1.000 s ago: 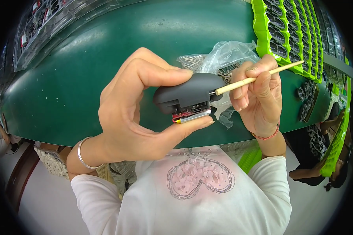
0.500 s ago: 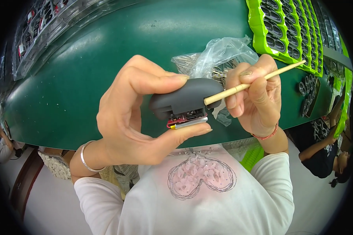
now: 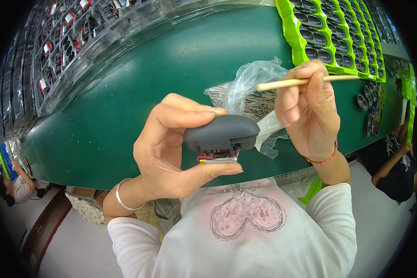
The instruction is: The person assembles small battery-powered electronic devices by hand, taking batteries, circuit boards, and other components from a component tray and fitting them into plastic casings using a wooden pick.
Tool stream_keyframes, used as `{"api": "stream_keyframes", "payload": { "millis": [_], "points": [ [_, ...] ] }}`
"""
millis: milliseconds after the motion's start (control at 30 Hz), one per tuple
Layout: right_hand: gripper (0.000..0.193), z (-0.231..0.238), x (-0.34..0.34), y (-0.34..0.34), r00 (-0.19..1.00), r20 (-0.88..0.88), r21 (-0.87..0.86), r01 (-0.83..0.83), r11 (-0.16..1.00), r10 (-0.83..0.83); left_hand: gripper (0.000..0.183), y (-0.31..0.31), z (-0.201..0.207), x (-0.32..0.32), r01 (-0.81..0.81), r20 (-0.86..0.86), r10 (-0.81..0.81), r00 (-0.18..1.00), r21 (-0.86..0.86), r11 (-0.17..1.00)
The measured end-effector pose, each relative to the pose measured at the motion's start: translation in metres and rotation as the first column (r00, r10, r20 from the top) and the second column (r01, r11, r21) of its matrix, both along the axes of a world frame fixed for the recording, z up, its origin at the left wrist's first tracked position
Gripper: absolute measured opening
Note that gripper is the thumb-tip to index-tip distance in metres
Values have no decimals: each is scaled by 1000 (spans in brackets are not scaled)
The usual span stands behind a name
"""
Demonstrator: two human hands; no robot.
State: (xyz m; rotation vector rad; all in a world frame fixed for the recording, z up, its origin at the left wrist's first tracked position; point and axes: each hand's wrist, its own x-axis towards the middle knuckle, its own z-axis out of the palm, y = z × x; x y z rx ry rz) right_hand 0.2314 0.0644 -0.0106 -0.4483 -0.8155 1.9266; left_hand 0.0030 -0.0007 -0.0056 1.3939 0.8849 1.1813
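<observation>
Between thumb and fingers, my left hand (image 3: 167, 143) grips a dark grey rounded plastic casing (image 3: 224, 129). From the casing's lower side a red circuit board (image 3: 216, 154) with a small port and a silvery flat part sticks out, and my left thumb presses under it. A thin wooden stick (image 3: 282, 85) is pinched in my right hand (image 3: 312, 102), its blunt end pointing left, above and apart from the casing. Behind both hands lies a clear plastic bag (image 3: 250, 78) with many thin metal pins (image 3: 259, 104) in it.
A bright green tray (image 3: 301, 53) of dark oval parts stands at the back right. Clear trays (image 3: 55, 88) with circuit boards fill the back left. Loose dark rings (image 3: 363, 99) lie on the green table (image 3: 102, 134) at right. Other people (image 3: 389, 171) sit at both sides.
My right hand has lifted the stick away from the casing, up and to the right; its tip was touching the casing's right side before. My left hand still holds the casing.
</observation>
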Motion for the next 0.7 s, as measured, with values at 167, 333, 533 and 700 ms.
{"api": "stream_keyframes", "payload": {
  "millis": [167,333,533,700],
  "points": [
    [28,11,-9,-13,934,350,127,-120,985,68,71,-2,1,-6,-60,-135,81,988,149,987],
    [20,10,-16,-19,794,608,319,-239,917,-4,72,-1,-5,1,-136,-243,196,950,241,961],
    [15,11,-17,-21,750,661,304,-273,913,4,71,-4,-6,1,-138,-264,207,942,257,957],
    [13,8,-17,-22,774,631,367,-234,900,-56,68,-2,-6,1,-124,-239,180,954,231,965]
  ]
}}
